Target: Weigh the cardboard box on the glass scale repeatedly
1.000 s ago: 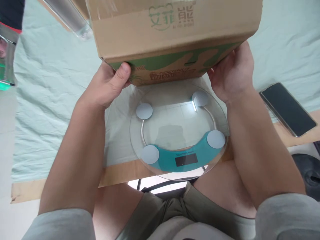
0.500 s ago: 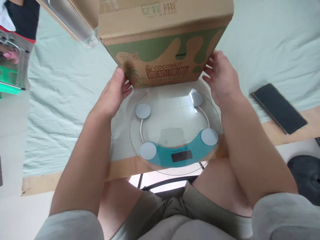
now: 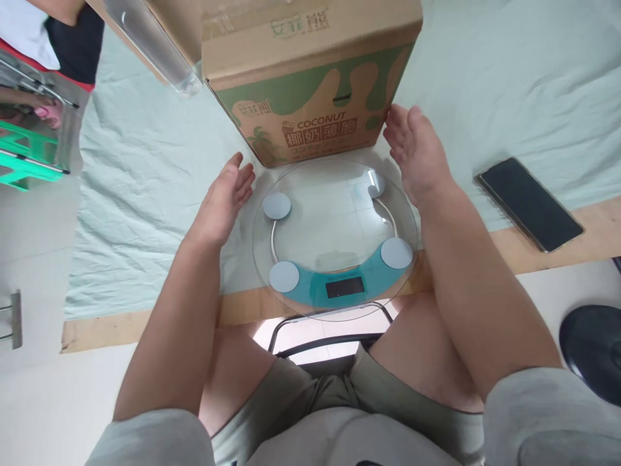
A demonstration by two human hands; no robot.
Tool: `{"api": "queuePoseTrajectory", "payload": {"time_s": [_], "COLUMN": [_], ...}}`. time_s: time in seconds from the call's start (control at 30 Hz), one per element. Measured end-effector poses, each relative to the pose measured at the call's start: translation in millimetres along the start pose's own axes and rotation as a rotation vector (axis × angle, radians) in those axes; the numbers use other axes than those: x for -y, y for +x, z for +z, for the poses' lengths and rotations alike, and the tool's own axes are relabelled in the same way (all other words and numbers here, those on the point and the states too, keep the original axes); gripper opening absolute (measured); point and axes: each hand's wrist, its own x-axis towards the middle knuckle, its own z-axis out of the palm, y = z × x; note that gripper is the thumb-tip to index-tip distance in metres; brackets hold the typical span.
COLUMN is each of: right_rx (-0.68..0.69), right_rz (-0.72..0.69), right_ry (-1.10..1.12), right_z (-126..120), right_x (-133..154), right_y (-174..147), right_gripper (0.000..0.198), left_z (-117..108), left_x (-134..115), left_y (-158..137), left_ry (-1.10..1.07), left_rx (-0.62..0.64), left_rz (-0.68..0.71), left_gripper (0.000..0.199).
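Note:
A cardboard box (image 3: 317,110) with green print and the word COCONUT stands on the cloth-covered table, just beyond a glass bathroom scale (image 3: 334,223). The round scale has a teal band and a dark, blank display; its near edge juts past the table edge. My left hand (image 3: 226,197) is open, off the box's lower left corner, with nothing in it. On the other side my right hand (image 3: 417,152) is also open, fingers stretched out close to the box's right edge; whether a fingertip touches it I cannot tell.
A dark phone (image 3: 531,204) lies to the right on the table edge. Behind the box's left side is another carton with a clear plastic tube (image 3: 155,48). A green stool (image 3: 29,152) and part of another person (image 3: 72,39) appear at far left. A black round object (image 3: 594,349) sits low right.
Both hands have come away from the box's lower sides, the left one clearly apart from it now. The view has shifted slightly; the box stands behind the scale as before.

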Motion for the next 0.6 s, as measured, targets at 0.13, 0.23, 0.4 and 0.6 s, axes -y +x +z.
{"api": "queuePoseTrajectory", "payload": {"time_s": [0.13, 0.23, 0.4, 0.6], "right_rx": [-0.238, -0.431, -0.525, -0.516], "right_rz": [0.055, -0.007, -0.183, -0.331], "right_ry": [0.086, 0.144, 0.157, 0.068], "right_z": [-8, -12, -15, -17], "right_x": [1, 1, 2, 0], "right_y": [-10, -23, -57, -72], "right_gripper": [0.046, 0.029, 0.033, 0.036], "left_z": [-9, -1, 17, 2], "left_x": [4, 0, -1, 16], "left_y": [-31, -45, -62, -78], "left_ry": [-0.106, -0.208, -0.108, -0.027], "left_rx": [-0.113, -0.241, -0.386, -0.259], "left_rz": [-0.029, 0.038, 0.273, 0.377], "left_gripper": [0.074, 0.054, 0.045, 0.048]}}
